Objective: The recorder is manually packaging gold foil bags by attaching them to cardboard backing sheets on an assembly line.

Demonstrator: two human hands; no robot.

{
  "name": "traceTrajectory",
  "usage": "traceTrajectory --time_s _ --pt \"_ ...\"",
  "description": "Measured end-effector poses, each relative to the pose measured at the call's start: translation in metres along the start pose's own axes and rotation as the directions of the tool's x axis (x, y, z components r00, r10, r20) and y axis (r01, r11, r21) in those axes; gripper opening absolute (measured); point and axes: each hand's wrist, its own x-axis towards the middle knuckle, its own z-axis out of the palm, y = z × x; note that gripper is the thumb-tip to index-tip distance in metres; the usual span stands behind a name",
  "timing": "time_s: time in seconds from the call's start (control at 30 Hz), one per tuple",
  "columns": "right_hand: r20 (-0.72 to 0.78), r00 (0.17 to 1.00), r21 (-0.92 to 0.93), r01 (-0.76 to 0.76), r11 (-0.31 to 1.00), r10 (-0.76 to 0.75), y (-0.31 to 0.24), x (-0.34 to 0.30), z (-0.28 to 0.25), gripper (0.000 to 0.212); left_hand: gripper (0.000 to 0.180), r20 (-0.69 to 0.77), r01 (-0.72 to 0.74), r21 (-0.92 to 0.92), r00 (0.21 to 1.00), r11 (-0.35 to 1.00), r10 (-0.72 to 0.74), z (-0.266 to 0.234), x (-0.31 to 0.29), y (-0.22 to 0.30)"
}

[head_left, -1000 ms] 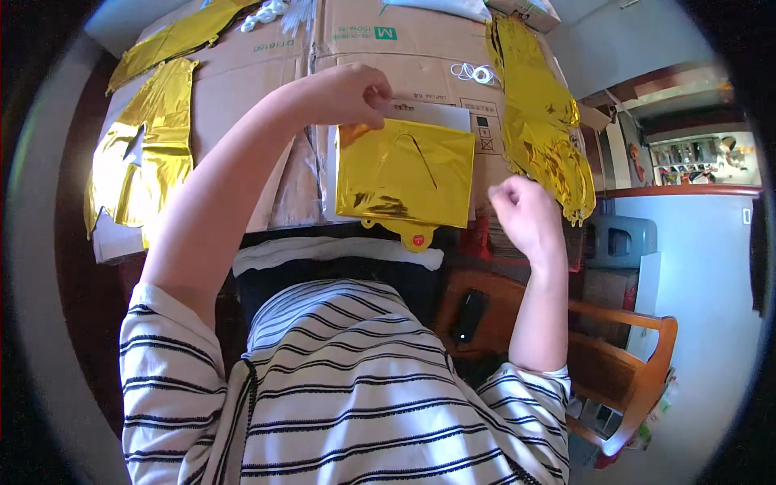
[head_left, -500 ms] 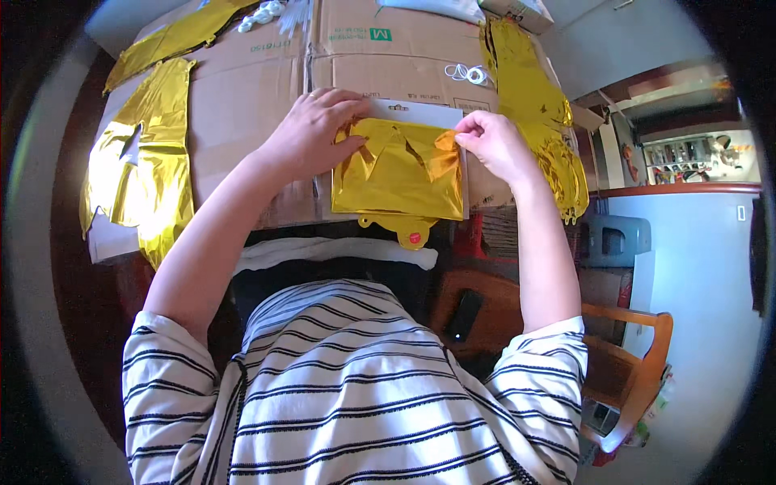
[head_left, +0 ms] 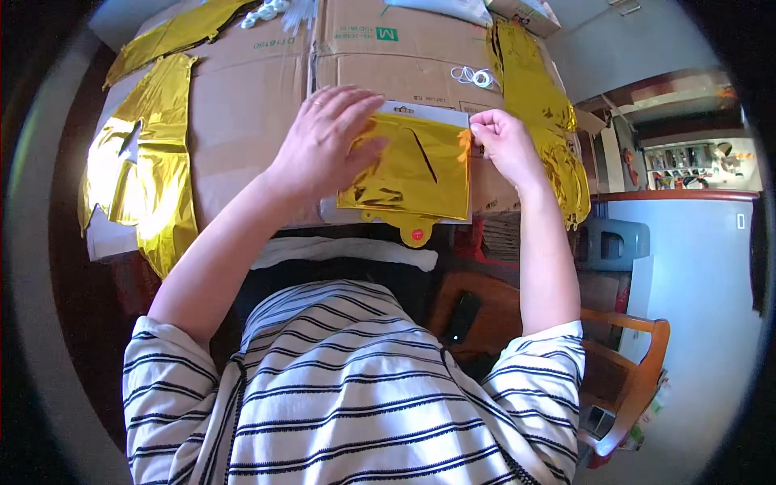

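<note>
A shiny gold foil balloon (head_left: 404, 174), folded flat, lies over a white card (head_left: 440, 114) whose top strip with a hanging slot shows above it. A rounded foil tab with a red dot (head_left: 417, 235) sticks out below the lower edge. My left hand (head_left: 330, 139) is spread over the foil's left side, fingers apart and slightly blurred; its fingertips hide that upper corner. At the upper right corner, my right hand (head_left: 503, 144) pinches the foil's edge between thumb and fingertips.
Flattened cardboard (head_left: 242, 121) covers the table. Gold foil sheets lie at the left (head_left: 166, 153) and right (head_left: 529, 89). A coil of white ribbon (head_left: 475, 77) rests beyond the card. A wooden chair (head_left: 638, 364), a black phone (head_left: 464, 317) and a grey-blue stool (head_left: 618, 238) are at the right.
My left hand has loosened from the foil's upper left and its fingers have spread. The folded foil lies flatter, with fewer creases. My right hand has shifted slightly right, still at the corner.
</note>
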Motion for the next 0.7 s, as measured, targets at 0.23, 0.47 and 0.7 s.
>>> traceTrajectory --time_s 0.23,0.47,0.7 --pt "-0.06 0.956 -0.066 0.284 0.956 -0.288 -0.002 -0.025 -0.014 0.022 0.089 0.238 -0.042 0.163 0.971 0.986 0.002 0.011 -0.006 0.026" --pt "0.02 0.804 -0.419 0.547 0.725 -0.595 -0.032 -0.051 0.01 0.029 0.091 0.29 0.021 0.221 0.953 0.975 -0.086 0.022 0.0 0.012" --pt "0.096 0.82 -0.555 0.515 0.653 -0.564 -0.007 -0.051 0.04 0.06 0.091 0.269 0.016 0.213 0.96 0.977 -0.074 0.026 -0.001 0.009"
